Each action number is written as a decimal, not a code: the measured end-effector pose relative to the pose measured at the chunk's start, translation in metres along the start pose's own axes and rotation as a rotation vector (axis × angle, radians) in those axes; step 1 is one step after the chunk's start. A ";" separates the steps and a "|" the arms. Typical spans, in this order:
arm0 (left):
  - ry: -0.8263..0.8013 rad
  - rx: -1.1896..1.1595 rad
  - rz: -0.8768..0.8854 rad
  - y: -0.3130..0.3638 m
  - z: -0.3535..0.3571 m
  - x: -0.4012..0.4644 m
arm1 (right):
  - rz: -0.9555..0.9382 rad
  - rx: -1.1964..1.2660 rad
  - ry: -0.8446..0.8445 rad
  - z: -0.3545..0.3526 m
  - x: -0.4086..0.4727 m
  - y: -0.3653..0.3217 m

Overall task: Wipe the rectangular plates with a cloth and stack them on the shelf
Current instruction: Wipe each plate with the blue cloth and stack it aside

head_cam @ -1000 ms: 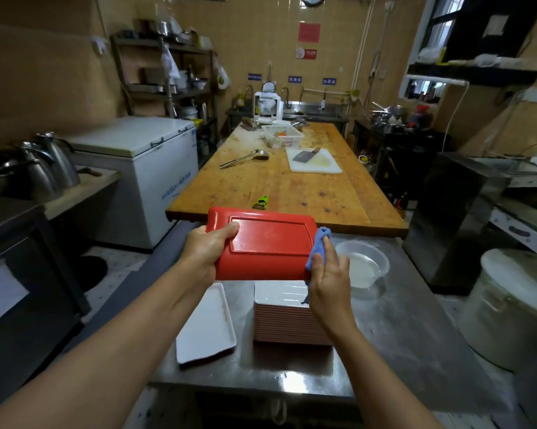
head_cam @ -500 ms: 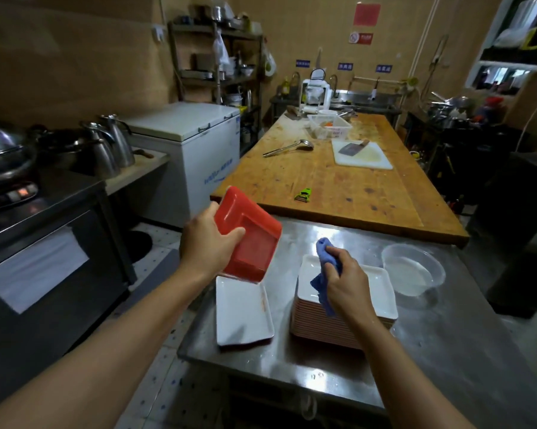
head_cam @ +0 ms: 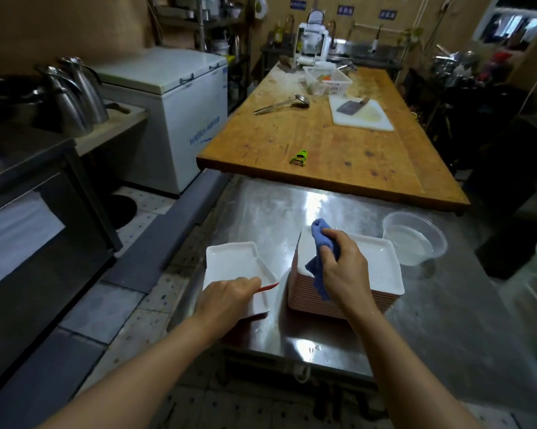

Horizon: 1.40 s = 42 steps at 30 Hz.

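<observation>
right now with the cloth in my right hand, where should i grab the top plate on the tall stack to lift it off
Probably the top plate by its left short rim, coming in with the left hand from the left. That raised rim overhangs the stack, so fingers can hook under it. The right hand with the blue cloth covers that end now, and the bowl crowds the far right corner.

Left hand's (head_cam: 227, 297) fingertips behind plate (head_cam: 239, 267); wall signs (head_cam: 345, 9) too small to read
</observation>
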State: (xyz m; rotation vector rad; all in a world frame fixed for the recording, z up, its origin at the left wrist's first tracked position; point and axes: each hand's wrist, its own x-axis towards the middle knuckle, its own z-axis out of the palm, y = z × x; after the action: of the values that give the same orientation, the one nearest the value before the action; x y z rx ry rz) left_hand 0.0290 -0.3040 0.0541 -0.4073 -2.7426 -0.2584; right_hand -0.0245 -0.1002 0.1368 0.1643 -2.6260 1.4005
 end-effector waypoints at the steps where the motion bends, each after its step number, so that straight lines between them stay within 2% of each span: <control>1: -0.005 -0.008 0.016 0.000 0.008 -0.004 | 0.004 0.002 0.007 0.000 0.000 0.002; 7: -0.040 0.021 0.070 0.004 0.033 -0.010 | 0.018 0.022 0.053 -0.004 0.000 0.009; 15: -0.202 0.125 -0.026 0.001 0.064 -0.015 | 0.041 0.026 0.083 -0.010 0.000 0.017; 28: -0.339 0.030 -0.097 -0.012 0.085 -0.028 | 0.071 0.038 0.104 -0.013 0.004 0.033; 35: -0.368 -0.076 -0.221 -0.012 0.083 -0.017 | 0.114 0.052 0.099 -0.012 0.005 0.043; 42: -0.511 0.010 -0.270 -0.012 0.078 -0.011 | 0.121 0.014 0.119 -0.019 0.008 0.048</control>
State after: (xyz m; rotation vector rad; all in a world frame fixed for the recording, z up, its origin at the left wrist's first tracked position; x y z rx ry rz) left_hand 0.0104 -0.3003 -0.0237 -0.1030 -3.3028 -0.2325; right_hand -0.0389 -0.0585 0.1099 -0.0749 -2.5677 1.4183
